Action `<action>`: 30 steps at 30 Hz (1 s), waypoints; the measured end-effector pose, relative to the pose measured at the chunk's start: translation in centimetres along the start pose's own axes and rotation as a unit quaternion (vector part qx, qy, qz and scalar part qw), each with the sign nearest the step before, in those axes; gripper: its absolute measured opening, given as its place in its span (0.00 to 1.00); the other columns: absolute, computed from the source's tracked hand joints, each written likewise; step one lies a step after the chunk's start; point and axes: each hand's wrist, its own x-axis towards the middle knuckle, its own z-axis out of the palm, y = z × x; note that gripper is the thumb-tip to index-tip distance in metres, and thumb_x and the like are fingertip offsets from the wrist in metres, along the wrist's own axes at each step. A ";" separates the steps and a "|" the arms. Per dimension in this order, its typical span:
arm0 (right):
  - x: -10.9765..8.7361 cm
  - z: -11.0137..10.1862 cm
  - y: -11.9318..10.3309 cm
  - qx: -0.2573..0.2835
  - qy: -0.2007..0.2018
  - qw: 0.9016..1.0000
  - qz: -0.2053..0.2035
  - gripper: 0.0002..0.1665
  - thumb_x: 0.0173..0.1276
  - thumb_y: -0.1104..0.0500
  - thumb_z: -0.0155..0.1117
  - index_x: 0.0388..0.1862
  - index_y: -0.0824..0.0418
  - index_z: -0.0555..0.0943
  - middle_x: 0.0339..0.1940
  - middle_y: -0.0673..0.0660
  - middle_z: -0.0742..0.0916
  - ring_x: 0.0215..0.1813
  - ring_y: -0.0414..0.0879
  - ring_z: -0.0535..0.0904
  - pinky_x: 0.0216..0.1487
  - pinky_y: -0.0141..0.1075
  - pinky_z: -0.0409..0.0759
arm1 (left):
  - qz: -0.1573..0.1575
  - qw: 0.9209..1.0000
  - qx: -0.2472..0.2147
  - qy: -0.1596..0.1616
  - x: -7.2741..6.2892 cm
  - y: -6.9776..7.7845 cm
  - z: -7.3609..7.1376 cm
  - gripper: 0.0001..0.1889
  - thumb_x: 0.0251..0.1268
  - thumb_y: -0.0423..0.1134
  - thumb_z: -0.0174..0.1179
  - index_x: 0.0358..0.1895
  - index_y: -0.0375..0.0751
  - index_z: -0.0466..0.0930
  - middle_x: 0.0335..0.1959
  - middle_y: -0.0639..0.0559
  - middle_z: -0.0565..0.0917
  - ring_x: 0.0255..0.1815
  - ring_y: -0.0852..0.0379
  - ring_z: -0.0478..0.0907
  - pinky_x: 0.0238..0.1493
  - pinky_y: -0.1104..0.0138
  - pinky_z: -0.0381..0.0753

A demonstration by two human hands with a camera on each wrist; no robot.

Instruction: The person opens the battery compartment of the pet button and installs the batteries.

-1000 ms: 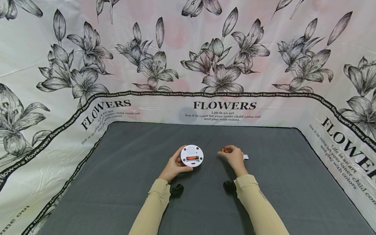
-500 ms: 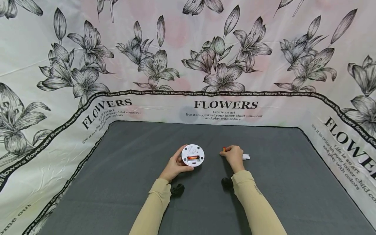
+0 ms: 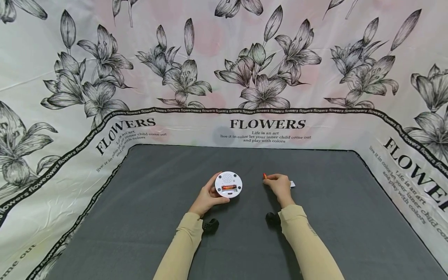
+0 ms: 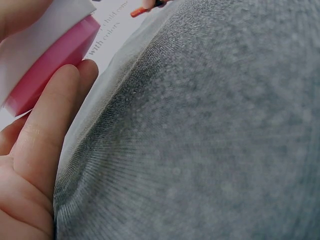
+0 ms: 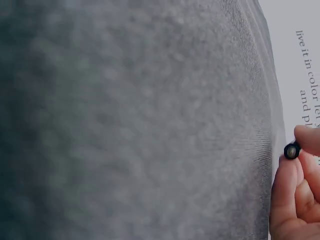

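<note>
My left hand [image 3: 206,199] holds a round white device [image 3: 228,179], its underside facing up and toward the head camera. Speaker holes, dark feet and a battery compartment with an orange-red battery [image 3: 229,187] inside show on that face. In the left wrist view the device's side has a pink band [image 4: 55,65], gripped between thumb and fingers. To the right, my right hand [image 3: 280,189] pinches another battery [image 3: 265,176] between thumb and fingertips, raised above the table. Its dark end [image 5: 291,151] faces the right wrist camera. A small white cover [image 3: 293,184] lies partly hidden behind that hand.
A grey cloth [image 3: 168,241] covers the table surface. White flower-printed fabric [image 3: 196,128] rises around its back and sides. Below each wrist sits a dark wrist-worn camera, one left [image 3: 211,226] and one right [image 3: 272,219].
The battery in my right hand has turned from roughly upright to tilted, and more of it shows past the fingertips. My left hand and the device have stayed nearly still.
</note>
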 end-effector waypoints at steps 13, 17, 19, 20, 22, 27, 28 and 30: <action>-1.6 0.5 -1.4 0.084 -0.047 0.995 -0.025 0.10 0.54 0.64 0.71 0.34 0.68 0.84 0.28 0.59 0.84 0.24 0.47 0.79 0.29 0.37 0.78 | 0.001 1.000 0.000 0.002 0.0 0.1 0.0 0.51 0.44 0.20 0.68 0.72 0.53 0.53 0.46 0.38 0.78 0.42 0.47 0.80 0.44 0.60 0.79; -1.6 0.8 -2.0 0.095 -0.080 0.991 -0.043 0.12 0.55 0.65 0.70 0.38 0.69 0.83 0.30 0.59 0.84 0.27 0.48 0.80 0.33 0.39 0.79 | 0.002 1.000 0.003 0.002 0.0 0.1 0.0 0.51 0.45 0.19 0.67 0.73 0.50 0.52 0.46 0.38 0.78 0.42 0.47 0.80 0.43 0.61 0.79; -1.7 1.1 -2.4 0.097 -0.105 0.988 -0.058 0.13 0.56 0.65 0.70 0.39 0.69 0.83 0.31 0.58 0.84 0.29 0.50 0.80 0.35 0.41 0.79 | 0.001 1.000 0.005 0.005 0.0 0.1 0.0 0.51 0.45 0.19 0.67 0.73 0.50 0.52 0.47 0.38 0.78 0.42 0.47 0.80 0.43 0.61 0.79; -1.8 1.2 -2.6 0.096 -0.117 0.986 -0.068 0.13 0.56 0.64 0.69 0.40 0.69 0.83 0.31 0.58 0.84 0.30 0.51 0.80 0.36 0.41 0.79 | 0.001 1.000 0.005 0.006 0.0 0.1 0.0 0.51 0.45 0.19 0.68 0.73 0.49 0.52 0.47 0.38 0.78 0.42 0.47 0.80 0.43 0.61 0.79; -2.0 1.4 -3.1 0.097 -0.137 0.982 -0.084 0.13 0.56 0.64 0.70 0.40 0.68 0.83 0.32 0.57 0.84 0.33 0.51 0.80 0.37 0.42 0.79 | 0.000 1.000 0.005 0.006 0.0 0.1 0.0 0.50 0.45 0.20 0.68 0.73 0.49 0.52 0.47 0.37 0.78 0.42 0.47 0.80 0.43 0.61 0.79; -2.9 1.8 -4.6 0.090 -0.183 0.971 -0.129 0.12 0.56 0.61 0.71 0.39 0.64 0.85 0.36 0.56 0.84 0.37 0.48 0.78 0.38 0.39 0.77 | -0.002 1.000 0.006 0.000 0.0 0.1 0.0 0.49 0.47 0.22 0.68 0.72 0.52 0.52 0.48 0.36 0.78 0.43 0.47 0.80 0.44 0.60 0.79; -3.1 1.8 -4.9 0.087 -0.192 0.967 -0.141 0.12 0.56 0.61 0.71 0.39 0.64 0.85 0.37 0.56 0.84 0.37 0.48 0.78 0.38 0.38 0.76 | -0.002 1.000 0.009 -0.001 -0.1 0.1 0.0 0.49 0.47 0.23 0.68 0.72 0.52 0.52 0.49 0.36 0.77 0.43 0.47 0.80 0.44 0.61 0.79; -3.4 1.9 -5.4 0.085 -0.207 0.962 -0.156 0.11 0.56 0.61 0.71 0.39 0.63 0.85 0.37 0.56 0.85 0.37 0.47 0.78 0.38 0.37 0.76 | 0.001 1.000 0.011 -0.004 -0.1 0.1 0.0 0.49 0.48 0.24 0.68 0.73 0.52 0.51 0.50 0.34 0.76 0.44 0.47 0.80 0.44 0.60 0.79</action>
